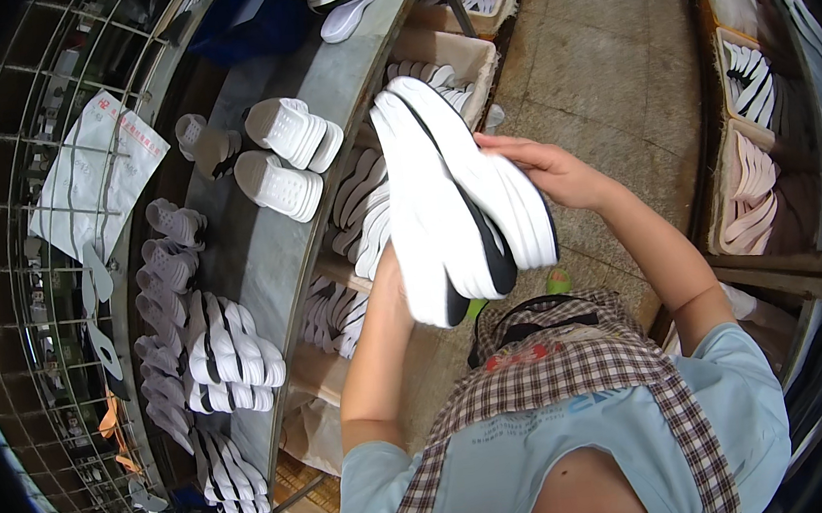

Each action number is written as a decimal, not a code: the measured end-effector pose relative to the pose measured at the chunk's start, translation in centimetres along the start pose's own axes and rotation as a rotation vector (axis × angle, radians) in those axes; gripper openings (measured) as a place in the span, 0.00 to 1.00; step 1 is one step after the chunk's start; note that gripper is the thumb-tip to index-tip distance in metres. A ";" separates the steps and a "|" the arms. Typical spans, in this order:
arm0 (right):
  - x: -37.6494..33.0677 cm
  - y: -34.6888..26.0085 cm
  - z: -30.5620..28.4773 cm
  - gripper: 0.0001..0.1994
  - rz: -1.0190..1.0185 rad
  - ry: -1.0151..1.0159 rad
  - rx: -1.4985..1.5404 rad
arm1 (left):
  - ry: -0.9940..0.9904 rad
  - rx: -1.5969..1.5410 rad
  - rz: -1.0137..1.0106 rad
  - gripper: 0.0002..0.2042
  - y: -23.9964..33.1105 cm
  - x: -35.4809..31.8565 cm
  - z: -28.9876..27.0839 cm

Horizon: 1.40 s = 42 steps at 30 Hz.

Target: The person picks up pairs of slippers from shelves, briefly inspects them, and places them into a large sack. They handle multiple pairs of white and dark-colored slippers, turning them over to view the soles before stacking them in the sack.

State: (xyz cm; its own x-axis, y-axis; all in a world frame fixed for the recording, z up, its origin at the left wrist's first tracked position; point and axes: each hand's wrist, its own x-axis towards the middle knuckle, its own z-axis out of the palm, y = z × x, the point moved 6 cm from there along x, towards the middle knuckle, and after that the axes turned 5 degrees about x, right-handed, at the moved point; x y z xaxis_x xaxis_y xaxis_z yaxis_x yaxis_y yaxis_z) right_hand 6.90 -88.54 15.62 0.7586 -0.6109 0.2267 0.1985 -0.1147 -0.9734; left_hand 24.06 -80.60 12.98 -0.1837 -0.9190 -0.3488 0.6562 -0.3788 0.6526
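In front of my chest I hold a bundle of white shoe soles [424,186], with black soles layered between the white ones. The bundle stands tilted, its toe ends up and away from me. My left hand [391,283] grips it from the left and below, its fingers hidden behind the soles. On the other side, my right hand [553,172] is closed against the upper right edge, with its fingertips on the outermost white sole. To the left, stacks of white perforated soles [278,185] sit on the grey metal bench [267,255].
More white and black soles [233,358] are piled on the bench's nearer part, beside wire mesh [33,130]. Beneath the bench stand bins [471,58] of soles. A stone-floored aisle [599,50] runs ahead. On the right, a rack holds bins of pinkish soles [751,189].
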 end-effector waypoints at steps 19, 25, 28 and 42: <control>-4.5 1.5 2.3 0.44 0.065 0.268 1.474 | -0.390 -0.600 0.136 0.35 -2.5 -2.3 1.0; -4.8 3.4 3.6 0.50 0.251 0.337 1.035 | -0.121 -0.061 0.245 0.22 -2.1 -0.5 -0.3; -4.3 3.9 4.2 0.50 0.216 0.288 0.891 | 0.426 0.220 0.127 0.16 -2.5 0.1 -4.0; -5.7 7.4 3.3 0.46 0.246 0.335 1.479 | -0.315 -0.685 0.088 0.14 0.5 -2.5 1.9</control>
State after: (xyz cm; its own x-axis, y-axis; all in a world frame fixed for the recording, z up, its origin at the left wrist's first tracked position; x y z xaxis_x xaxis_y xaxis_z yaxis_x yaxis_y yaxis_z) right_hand 6.09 -83.25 7.23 0.7338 -0.6637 -0.1449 0.6666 0.7446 -0.0346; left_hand 23.41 -78.70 15.45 -0.2427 -0.9693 -0.0390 0.9670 -0.2450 0.0699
